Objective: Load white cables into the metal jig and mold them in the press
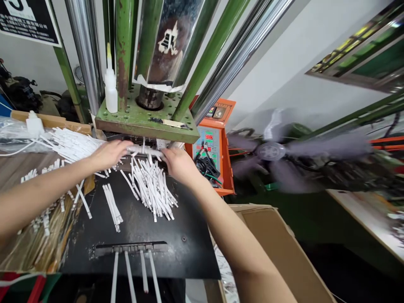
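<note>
Both hands are at the far edge of the black plate (176, 252), under the green press block (148, 126). My left hand (110, 155) is closed on the left end of a whitish bar (145, 150). On its right end, my right hand (177, 162) is closed too. White strips stick out from the bar. Just below it lies a pile of white strips (153, 189), with a small bundle (112, 206) to its left. Near the front edge, a dark slotted holder (132, 248) has several white strips pointing toward me.
More white strips (74, 143) lie at the left. A white bottle (111, 90) stands on the press block. The orange control box (225, 164) is behind my right hand. A fan (271, 150) and a cardboard box (268, 235) are at the right.
</note>
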`<state>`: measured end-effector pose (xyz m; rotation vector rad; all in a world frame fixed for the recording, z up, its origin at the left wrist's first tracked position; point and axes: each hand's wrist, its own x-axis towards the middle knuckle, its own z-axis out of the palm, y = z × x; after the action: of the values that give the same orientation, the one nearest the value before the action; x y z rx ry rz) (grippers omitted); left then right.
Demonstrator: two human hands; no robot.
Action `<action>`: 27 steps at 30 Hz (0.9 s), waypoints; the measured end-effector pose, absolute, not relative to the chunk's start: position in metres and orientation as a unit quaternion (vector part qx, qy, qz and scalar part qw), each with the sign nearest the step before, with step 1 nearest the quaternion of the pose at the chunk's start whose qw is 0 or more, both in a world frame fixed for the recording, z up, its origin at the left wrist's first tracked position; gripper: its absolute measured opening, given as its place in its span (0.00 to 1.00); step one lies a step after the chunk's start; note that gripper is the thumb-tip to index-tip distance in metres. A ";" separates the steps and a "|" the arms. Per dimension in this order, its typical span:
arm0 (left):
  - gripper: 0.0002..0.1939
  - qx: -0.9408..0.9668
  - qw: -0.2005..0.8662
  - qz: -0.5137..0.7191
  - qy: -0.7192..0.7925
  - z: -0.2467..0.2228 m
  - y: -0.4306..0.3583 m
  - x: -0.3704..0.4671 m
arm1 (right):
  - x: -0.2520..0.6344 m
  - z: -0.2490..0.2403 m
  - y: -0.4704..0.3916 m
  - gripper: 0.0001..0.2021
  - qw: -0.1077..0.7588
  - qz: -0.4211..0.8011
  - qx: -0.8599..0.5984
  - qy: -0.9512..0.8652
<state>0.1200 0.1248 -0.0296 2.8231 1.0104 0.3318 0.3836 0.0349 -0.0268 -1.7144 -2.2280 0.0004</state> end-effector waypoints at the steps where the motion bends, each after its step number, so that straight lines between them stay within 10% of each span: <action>1: 0.17 0.940 0.075 0.112 0.313 -0.031 0.106 0.120 | 0.383 -0.021 0.008 0.15 0.192 0.017 -0.566 -0.802; 8: 0.13 0.980 0.100 0.073 0.153 -0.048 -0.028 0.131 | 0.347 -0.021 -0.116 0.12 0.351 0.020 -0.381 -0.855; 13: 0.10 0.975 0.098 0.031 0.195 -0.055 -0.041 0.121 | 0.358 -0.018 -0.104 0.16 0.557 -0.052 -0.529 -0.638; 19: 0.11 0.969 0.090 0.061 0.223 -0.059 -0.044 0.116 | 0.361 -0.019 -0.035 0.20 0.309 0.139 -0.620 -0.708; 27: 0.09 0.965 0.123 0.083 0.216 -0.057 -0.051 0.136 | 0.331 -0.055 -0.117 0.33 0.302 0.094 -0.487 -0.814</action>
<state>0.1355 -0.0513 -0.0567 2.8143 0.6312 0.2408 0.3306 -0.1165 -0.0553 -1.2902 -2.1591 0.2481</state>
